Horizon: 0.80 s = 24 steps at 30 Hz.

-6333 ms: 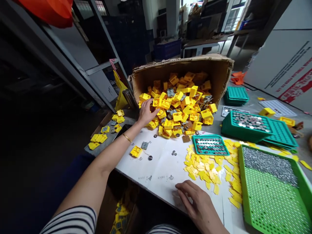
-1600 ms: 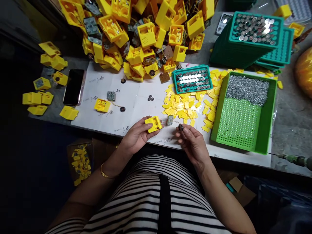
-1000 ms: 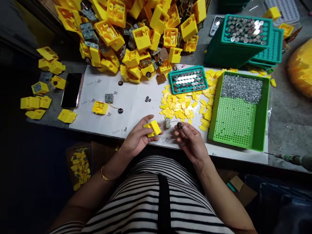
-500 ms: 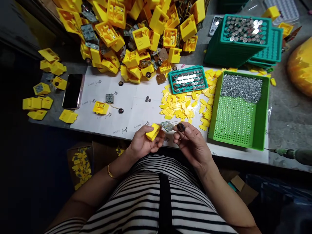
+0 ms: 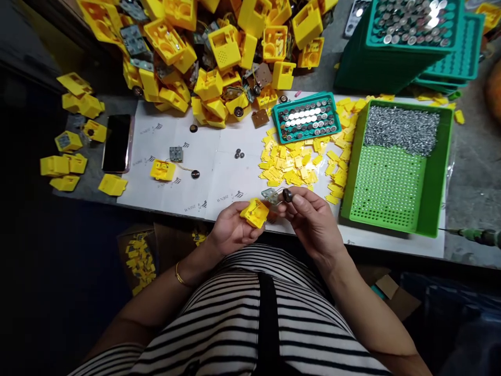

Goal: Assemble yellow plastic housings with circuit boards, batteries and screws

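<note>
My left hand holds a small yellow housing, its open side facing up. In my right hand, thumb and fingers pinch a round black speaker. Thin wires run from the speaker to a grey circuit board, which sits between the two hands, just above the housing. Further left on the white sheet lie another yellow housing, a grey board and a wired black speaker. Several small dark button cells are grouped near the sheet's middle.
Yellow housings are heaped at the back. A teal tray of button cells stands beside scattered yellow pieces. On the right are a green basket with metal screws, stacked teal trays and a screwdriver tip. A phone lies left.
The yellow housing in my left hand has turned so its hollow inside shows. My right hand has shifted slightly with the speaker. The whole view has moved a little.
</note>
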Motion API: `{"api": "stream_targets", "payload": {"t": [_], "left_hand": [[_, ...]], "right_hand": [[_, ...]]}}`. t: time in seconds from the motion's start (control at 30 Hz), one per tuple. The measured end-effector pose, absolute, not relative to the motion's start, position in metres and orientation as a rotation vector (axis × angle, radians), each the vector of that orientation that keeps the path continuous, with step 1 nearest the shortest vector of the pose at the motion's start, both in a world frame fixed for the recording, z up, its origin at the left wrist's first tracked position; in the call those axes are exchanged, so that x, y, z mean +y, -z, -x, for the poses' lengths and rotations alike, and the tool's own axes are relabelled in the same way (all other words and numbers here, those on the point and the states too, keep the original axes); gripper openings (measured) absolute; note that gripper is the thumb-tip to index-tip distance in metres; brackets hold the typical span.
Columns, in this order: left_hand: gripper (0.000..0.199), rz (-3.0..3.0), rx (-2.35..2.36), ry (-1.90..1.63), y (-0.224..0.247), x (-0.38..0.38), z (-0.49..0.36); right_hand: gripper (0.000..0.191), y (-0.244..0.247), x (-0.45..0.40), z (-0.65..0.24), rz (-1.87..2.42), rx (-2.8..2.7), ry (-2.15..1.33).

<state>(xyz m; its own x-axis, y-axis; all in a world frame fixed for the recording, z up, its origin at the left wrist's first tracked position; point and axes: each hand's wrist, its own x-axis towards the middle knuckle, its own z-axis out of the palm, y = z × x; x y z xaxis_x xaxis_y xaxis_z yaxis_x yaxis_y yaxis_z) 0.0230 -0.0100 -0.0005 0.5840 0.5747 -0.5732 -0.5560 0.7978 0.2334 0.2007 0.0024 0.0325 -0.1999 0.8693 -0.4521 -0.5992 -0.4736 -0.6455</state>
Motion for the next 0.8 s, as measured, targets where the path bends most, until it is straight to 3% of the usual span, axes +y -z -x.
{"api": "stream_targets", "payload": {"t": [0.33,0.5,0.8], "left_hand": [[0.058,0.023,0.738,-0.653,-0.003,-0.011,-0.029],[0.044,0.016,0.847,-0.663,-0.004,-0.014,-0.031],[0.042,-0.238,0.831,-0.689,-0.011,-0.019,-0.023]], "right_hand": [[0.018,-0.018,-0.003,-0.201,1.220,-0.759,-1.557],[0.017,-0.021,-0.011,-0.201,1.278,-1.112,-1.482],[0.012,-0.015,-0.011,-0.206,1.266,-1.572,-1.323]]}}
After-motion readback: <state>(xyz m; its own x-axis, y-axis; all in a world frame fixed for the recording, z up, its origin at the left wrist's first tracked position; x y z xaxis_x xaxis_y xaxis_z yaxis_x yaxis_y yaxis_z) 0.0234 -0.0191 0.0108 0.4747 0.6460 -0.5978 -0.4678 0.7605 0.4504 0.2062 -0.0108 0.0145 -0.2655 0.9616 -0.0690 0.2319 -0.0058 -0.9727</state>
